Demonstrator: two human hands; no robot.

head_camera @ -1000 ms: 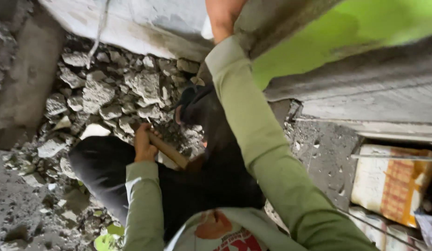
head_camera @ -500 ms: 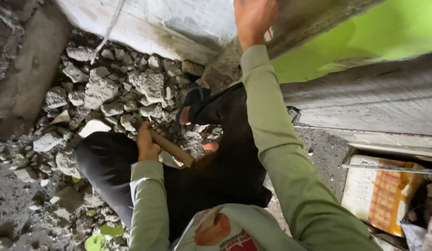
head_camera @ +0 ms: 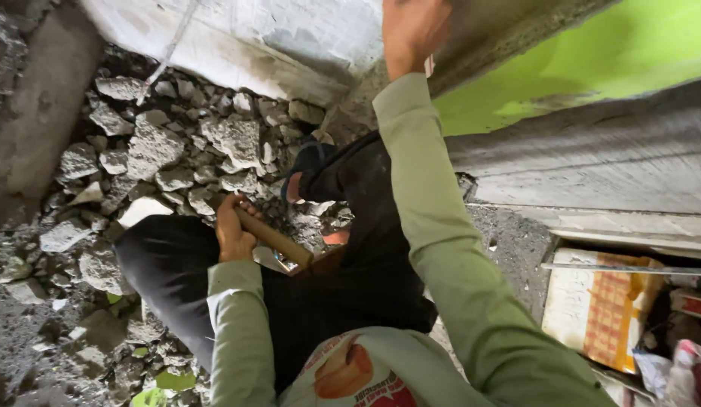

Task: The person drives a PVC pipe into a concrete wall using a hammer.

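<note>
The floor (head_camera: 34, 354) is rough grey concrete, covered with broken concrete rubble (head_camera: 169, 143) that spreads ahead of and to the left of the left hand (head_camera: 234, 234). A pale plastered wall (head_camera: 290, 38) rises beyond the rubble, directly left of the right hand (head_camera: 411, 30). To the right of that hand, a bright green wall surface (head_camera: 592, 53) meets a grey cement ledge (head_camera: 592, 158). A worn cardboard box (head_camera: 603, 305) lies below the ledge, far right. Lighting is diffuse daylight.
</note>
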